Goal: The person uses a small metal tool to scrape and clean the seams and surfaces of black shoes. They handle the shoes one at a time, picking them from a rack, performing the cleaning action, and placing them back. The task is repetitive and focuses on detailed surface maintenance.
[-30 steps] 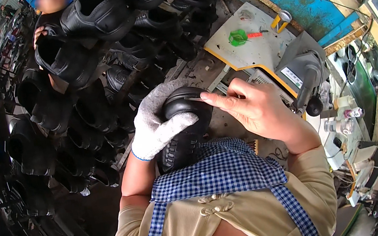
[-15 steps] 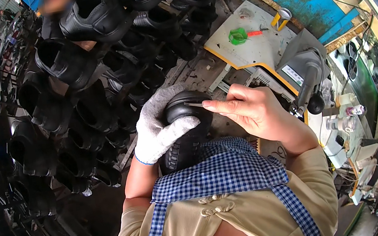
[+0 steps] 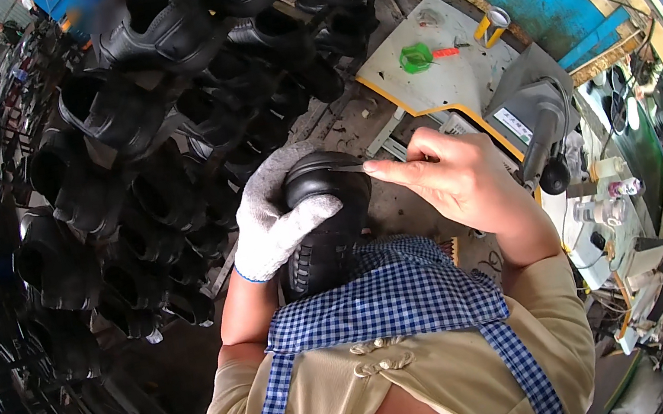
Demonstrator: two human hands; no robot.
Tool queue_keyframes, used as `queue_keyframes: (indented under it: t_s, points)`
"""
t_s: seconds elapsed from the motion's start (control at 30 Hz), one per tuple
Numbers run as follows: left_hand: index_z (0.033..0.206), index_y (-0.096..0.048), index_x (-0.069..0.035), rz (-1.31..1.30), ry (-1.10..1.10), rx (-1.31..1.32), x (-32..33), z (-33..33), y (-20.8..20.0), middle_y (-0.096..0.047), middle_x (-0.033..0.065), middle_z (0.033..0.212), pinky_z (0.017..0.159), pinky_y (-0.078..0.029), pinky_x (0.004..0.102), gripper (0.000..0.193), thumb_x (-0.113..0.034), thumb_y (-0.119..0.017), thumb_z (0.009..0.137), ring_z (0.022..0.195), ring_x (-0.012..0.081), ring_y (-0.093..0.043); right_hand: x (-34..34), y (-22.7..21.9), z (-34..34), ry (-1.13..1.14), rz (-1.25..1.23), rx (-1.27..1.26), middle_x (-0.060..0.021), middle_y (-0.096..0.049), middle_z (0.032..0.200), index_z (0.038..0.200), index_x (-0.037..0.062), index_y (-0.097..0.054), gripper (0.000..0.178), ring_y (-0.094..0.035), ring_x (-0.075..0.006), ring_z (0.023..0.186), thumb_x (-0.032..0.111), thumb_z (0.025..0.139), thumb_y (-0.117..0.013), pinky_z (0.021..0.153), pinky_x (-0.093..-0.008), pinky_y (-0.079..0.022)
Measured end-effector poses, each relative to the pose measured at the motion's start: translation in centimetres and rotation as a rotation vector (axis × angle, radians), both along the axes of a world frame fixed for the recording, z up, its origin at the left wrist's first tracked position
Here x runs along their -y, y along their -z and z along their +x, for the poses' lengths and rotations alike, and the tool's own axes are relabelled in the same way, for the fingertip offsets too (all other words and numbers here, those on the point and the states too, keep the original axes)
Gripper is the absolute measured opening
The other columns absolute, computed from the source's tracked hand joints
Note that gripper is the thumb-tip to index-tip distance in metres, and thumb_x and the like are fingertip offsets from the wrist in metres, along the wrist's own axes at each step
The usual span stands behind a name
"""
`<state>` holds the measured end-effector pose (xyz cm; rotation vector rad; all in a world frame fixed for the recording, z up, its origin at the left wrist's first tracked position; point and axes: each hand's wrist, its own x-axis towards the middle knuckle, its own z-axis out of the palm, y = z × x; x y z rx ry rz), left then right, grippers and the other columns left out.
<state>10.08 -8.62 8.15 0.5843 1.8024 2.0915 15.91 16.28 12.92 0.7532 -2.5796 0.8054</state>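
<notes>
A black shoe point(image 3: 327, 230) with a ridged sole edge is held in front of my chest, its rounded toe end pointing away. My left hand point(image 3: 268, 222), in a pale knit glove, is wrapped around it, with the thumb lying across the near side. My bare right hand point(image 3: 450, 183) pinches a thin greyish tool point(image 3: 349, 169), perhaps a small blade; its exact kind is hard to make out. The tool's tip touches the seam at the shoe's rounded end. My right index finger stretches along the tool, while the other fingers are bent.
Racks of black shoes point(image 3: 157, 30) fill the left and upper left. At the upper right stands a white worktable point(image 3: 404, 89) with a green container point(image 3: 415, 59), a red-handled item point(image 3: 444, 53) and a yellow cup point(image 3: 492, 27). A grey machine point(image 3: 540, 119) is beside it. People are far off.
My right hand has shifted slightly up and right, drawing the tool along the shoe's seam. The left hand keeps its hold on the shoe.
</notes>
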Motion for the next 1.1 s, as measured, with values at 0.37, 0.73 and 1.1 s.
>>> queue_keyframes:
  t_s: [0.37, 0.73, 1.1]
  points:
    - [0.121, -0.063, 0.002, -0.008, 0.014, 0.022, -1.2, -1.4, 0.7, -0.067, 0.0107, 0.113, 0.096, -0.049, 0.0331, 0.058, -0.024, -0.086, 0.074, 0.105, 0.0195, -0.064, -2.4, 1.0, -0.6, 0.009, -0.036, 0.025, -0.0039, -0.049, 0.070, 0.115, 0.0168, -0.075, 0.040, -0.047, -0.0167, 0.052, 0.000, 0.079, -0.076, 0.048, -0.0315, -0.038]
    - [0.127, -0.059, 0.002, -0.136, 0.002, 0.091, -2.8, -3.3, 1.9, -0.065, 0.0097, 0.116, 0.098, -0.047, 0.0342, 0.071, -0.029, -0.086, 0.069, 0.108, 0.0202, -0.061, -3.6, 2.5, -2.2, 0.062, -0.054, 0.034, -0.0042, -0.048, 0.069, 0.114, 0.0174, -0.076, 0.039, -0.045, -0.0172, 0.050, 0.001, 0.078, -0.076, 0.047, -0.0323, -0.036]
    - [0.126, -0.060, 0.001, -0.111, 0.021, 0.074, -4.3, -5.0, 1.5, -0.066, 0.0095, 0.116, 0.098, -0.047, 0.0330, 0.062, -0.023, -0.084, 0.074, 0.107, 0.0187, -0.062, -4.7, 5.7, -4.2, 0.132, -0.382, 0.182, -0.0034, -0.054, 0.072, 0.121, 0.0145, -0.070, 0.039, -0.050, -0.0133, 0.054, 0.008, 0.083, -0.076, 0.048, -0.0294, -0.040]
